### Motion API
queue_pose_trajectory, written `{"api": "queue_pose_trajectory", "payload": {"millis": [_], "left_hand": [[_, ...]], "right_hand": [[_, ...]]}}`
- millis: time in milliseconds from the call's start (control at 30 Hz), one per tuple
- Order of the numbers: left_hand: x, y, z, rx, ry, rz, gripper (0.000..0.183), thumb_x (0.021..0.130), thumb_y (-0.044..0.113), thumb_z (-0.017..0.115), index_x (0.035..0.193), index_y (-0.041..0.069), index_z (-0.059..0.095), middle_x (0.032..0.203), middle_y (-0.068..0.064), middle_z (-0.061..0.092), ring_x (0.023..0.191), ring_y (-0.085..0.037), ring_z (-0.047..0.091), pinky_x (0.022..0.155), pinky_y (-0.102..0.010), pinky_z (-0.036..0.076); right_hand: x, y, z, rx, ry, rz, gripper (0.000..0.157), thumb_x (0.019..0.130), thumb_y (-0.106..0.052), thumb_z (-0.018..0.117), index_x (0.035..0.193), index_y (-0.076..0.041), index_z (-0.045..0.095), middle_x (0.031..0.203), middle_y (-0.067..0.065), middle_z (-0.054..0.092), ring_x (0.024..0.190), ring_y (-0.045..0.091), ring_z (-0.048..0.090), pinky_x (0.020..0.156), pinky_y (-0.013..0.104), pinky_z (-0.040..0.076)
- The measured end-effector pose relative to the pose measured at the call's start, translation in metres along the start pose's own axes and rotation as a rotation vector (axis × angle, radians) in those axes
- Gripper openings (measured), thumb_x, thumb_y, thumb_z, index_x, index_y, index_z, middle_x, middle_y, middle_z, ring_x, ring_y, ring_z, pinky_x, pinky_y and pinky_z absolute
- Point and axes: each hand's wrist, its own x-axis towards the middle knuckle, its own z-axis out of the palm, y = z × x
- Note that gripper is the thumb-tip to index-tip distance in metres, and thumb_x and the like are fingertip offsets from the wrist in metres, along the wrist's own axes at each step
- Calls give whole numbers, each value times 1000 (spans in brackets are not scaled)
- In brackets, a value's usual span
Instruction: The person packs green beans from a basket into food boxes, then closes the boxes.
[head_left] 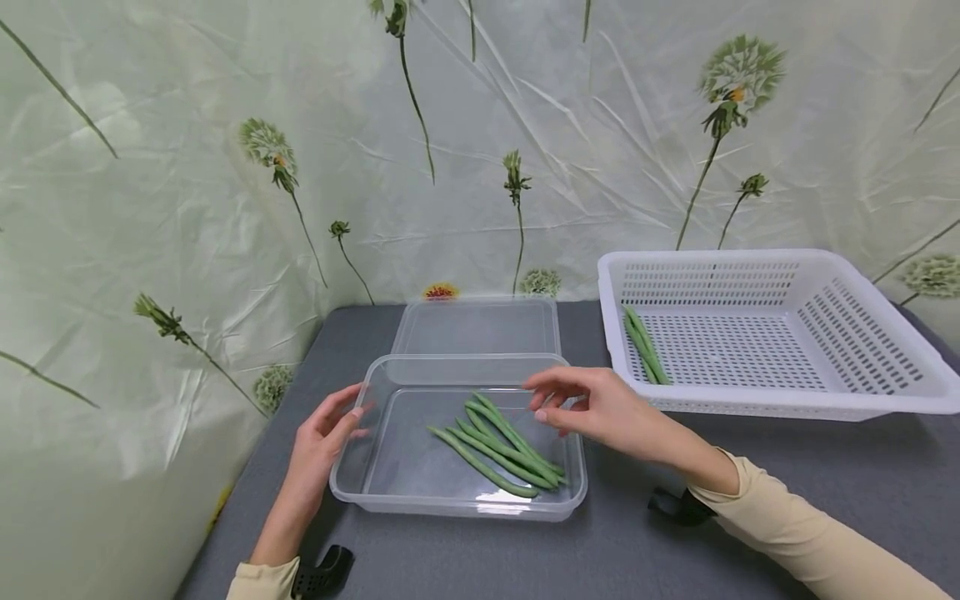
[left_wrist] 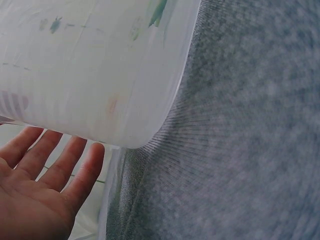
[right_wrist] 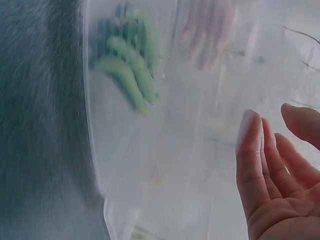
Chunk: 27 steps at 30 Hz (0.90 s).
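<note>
A clear plastic container lies in front of the person, with several green beans in its right half. At its left side is the left hand, fingers at the rim. The left wrist view shows this hand's fingers nearly straight against the container's outer wall, its thumb out of sight. Over the container's right rim hovers the right hand, fingers slightly bent and nothing between them. Seen from the right wrist, the fingers and thumb stand apart, and the beans show blurred through the plastic.
A clear flat lid lies behind the container. To the right stands a white perforated basket with a few green beans along its left side. Grey cloth covers the table, and a flower-patterned curtain hangs behind it.
</note>
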Motion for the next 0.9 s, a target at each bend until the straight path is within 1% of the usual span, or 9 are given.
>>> {"api": "queue_pose_trajectory", "payload": {"millis": [200, 333, 433, 500, 567, 633, 767, 867, 900], "left_hand": [[-1, 1, -1, -7, 9, -3, 44, 104, 25, 54, 143, 6, 48, 144, -13, 48, 117, -13, 60, 82, -30, 55], [-1, 1, -2, -6, 7, -6, 43, 104, 24, 53, 143, 6, 48, 144, -14, 48, 118, -14, 59, 82, -29, 55], [0, 1, -1, -8, 3, -9, 44, 104, 25, 54, 143, 7, 48, 144, -13, 48, 118, -16, 59, 82, -29, 55], [1, 1, -1, -11, -6, -10, 44, 104, 26, 54, 143, 6, 48, 144, -13, 47, 119, -16, 59, 83, -29, 54], [1, 1, 0, -19, -7, -13, 44, 103, 25, 54, 143, 6, 48, 145, -13, 47, 118, -15, 59, 83, -29, 54], [1, 1, 0, -22, -3, -17, 44, 103, 25, 54, 143, 7, 48, 144, -13, 48, 118, -15, 59, 83, -29, 55], [1, 1, 0, -13, 13, -24, 42, 104, 23, 54, 142, 7, 49, 144, -12, 48, 118, -15, 60, 82, -29, 55], [1, 1, 1, -6, 8, -29, 43, 104, 23, 53, 143, 7, 48, 144, -12, 48, 118, -14, 59, 82, -29, 55], [1, 1, 1, -5, 7, -31, 43, 104, 24, 54, 143, 8, 48, 144, -12, 48, 118, -13, 59, 82, -29, 55]], "right_hand": [[-12, -7, -24, -31, 58, -26, 36, 92, -16, 72, 126, -22, 64, 112, -1, 66, 88, 20, 66, 68, 36, 58], [-18, -12, -43, -70, 98, -21, 37, 91, -13, 72, 126, -22, 63, 112, -2, 66, 87, 22, 67, 65, 36, 58], [-22, -16, -59, -141, 123, 16, 36, 92, -15, 72, 125, -22, 63, 109, -2, 66, 86, 21, 68, 65, 36, 58], [-24, -20, -70, -233, 120, 42, 34, 92, -18, 72, 124, -22, 64, 108, -5, 67, 86, 17, 67, 66, 35, 57], [-25, -23, -80, -338, 107, 53, 32, 92, -20, 72, 123, -21, 65, 105, -6, 68, 86, 13, 67, 67, 33, 57], [-24, -27, -91, -424, 78, 56, 31, 92, -20, 72, 122, -19, 66, 103, -7, 68, 86, 9, 65, 67, 31, 55], [-19, -32, -113, -545, 21, 54, 31, 92, -17, 72, 122, -13, 66, 98, -8, 69, 87, 8, 65, 68, 29, 53], [-14, -35, -129, -590, -53, 125, 35, 92, -20, 72, 126, -14, 64, 100, -8, 68, 86, 8, 64, 68, 28, 53], [-12, -35, -134, -589, -90, 158, 38, 93, -23, 71, 128, -13, 62, 101, -7, 68, 85, 8, 64, 68, 28, 53]]}}
